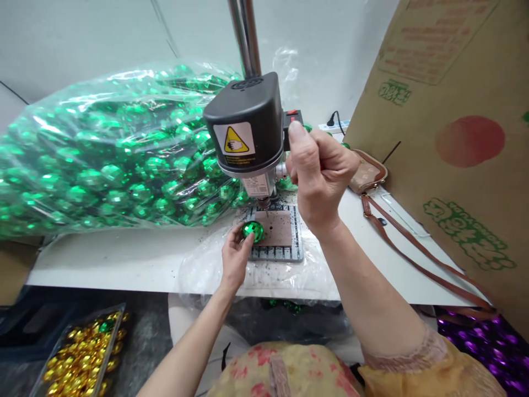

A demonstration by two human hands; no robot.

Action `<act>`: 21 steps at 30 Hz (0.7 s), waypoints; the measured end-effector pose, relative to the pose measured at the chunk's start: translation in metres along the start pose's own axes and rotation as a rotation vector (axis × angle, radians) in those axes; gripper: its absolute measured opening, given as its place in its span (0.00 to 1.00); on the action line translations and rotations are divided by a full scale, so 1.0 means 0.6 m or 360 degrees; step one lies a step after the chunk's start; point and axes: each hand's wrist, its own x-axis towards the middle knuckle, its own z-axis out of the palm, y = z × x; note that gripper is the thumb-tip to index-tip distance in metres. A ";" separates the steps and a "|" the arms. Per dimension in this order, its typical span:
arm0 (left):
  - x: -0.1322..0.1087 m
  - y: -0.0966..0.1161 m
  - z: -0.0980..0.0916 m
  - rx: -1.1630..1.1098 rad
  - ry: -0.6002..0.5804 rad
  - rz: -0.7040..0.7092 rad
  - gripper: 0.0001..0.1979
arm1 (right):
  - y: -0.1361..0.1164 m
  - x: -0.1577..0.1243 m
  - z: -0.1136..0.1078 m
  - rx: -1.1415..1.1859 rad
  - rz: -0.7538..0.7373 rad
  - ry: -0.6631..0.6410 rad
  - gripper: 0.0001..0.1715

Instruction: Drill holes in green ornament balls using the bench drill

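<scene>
A shiny green faceted ball [253, 232] is pinched between the thumb and fingers of my left hand [236, 253], low over the left side of the drill press base [296, 252]. Beside the ball lies a flat pinkish board [282, 229] with a dark hole, and dark specks are scattered round it. The black drill press [243, 110] stands above, its bit over the board. My right hand [320, 171] is closed in a fist at the right of the drill head, by the red switch [292, 112]. It wraps round what looks like the feed handle, mostly hidden by the fingers.
A large clear bag of green balls [107, 160] fills the table's left. On the right are a brown handbag [367, 171] with a long strap and a tall cardboard box [450, 138]. Gold balls [78, 353] sit in a bin below left; purple ones [479, 347] lie below right.
</scene>
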 end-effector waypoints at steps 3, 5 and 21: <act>0.043 -0.008 0.002 0.0048 -0.0094 0.0025 0.28 | 0.005 -0.001 0.000 -0.0144 0.0013 -0.0030 0.29; 0.062 -0.012 0.010 0.0072 -0.0172 0.0039 0.29 | 0.005 -0.001 -0.001 -0.0220 0.0025 -0.0071 0.29; 0.069 -0.019 0.036 0.0229 -0.0543 0.0209 0.28 | -0.004 0.000 0.001 0.0018 -0.0015 0.0031 0.29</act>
